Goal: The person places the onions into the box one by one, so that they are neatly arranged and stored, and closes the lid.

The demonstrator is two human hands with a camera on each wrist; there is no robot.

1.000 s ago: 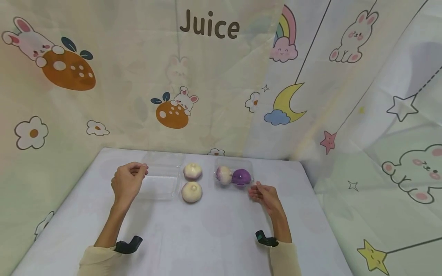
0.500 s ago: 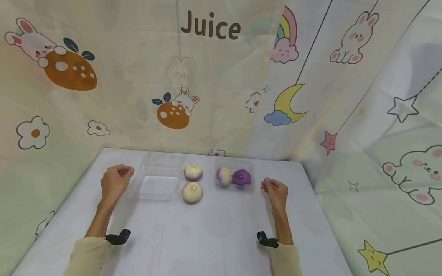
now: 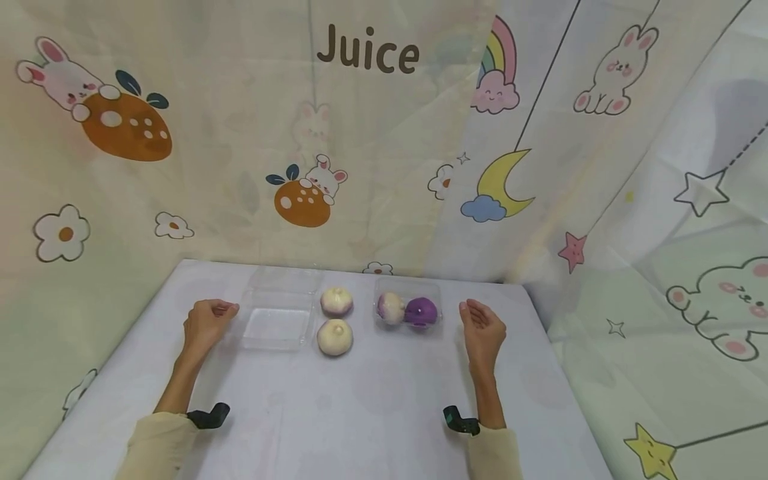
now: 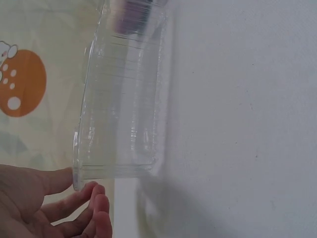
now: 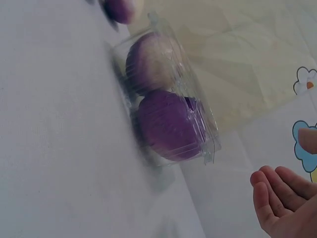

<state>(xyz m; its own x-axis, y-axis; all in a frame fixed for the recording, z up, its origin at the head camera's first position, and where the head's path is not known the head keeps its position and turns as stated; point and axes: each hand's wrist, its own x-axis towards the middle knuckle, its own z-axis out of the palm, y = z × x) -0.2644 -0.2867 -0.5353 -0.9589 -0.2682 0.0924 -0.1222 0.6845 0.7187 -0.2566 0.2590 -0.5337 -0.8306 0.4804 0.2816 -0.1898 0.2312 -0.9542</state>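
Note:
My left hand (image 3: 207, 327) holds nothing, its fingers loosely bent beside the left edge of an empty clear plastic clamshell box (image 3: 278, 325). In the left wrist view the thumb (image 4: 58, 181) lies right at the box's lip. Two white turnips with purple tinges, a rear one (image 3: 337, 302) and a front one (image 3: 335, 338), sit just right of that box. A smaller clear box (image 5: 171, 79) contains a purple-and-white turnip (image 3: 391, 308) and a deep purple one (image 3: 421, 311). To its right my right hand (image 3: 485, 333) hovers apart from it, palm showing, fingers relaxed and nothing held.
All of it stands on a white-covered table (image 3: 372, 413) near its back edge. Behind rises a printed cloth backdrop (image 3: 384, 160), with another cloth at the right. Black wrist cameras sit on the left wrist (image 3: 210, 416) and right wrist (image 3: 461, 421).
My left hand has drawn left off the empty box, then come slightly back. The right hand has moved right, away from the filled box, and its fingers have loosened. Boxes and turnips stay put.

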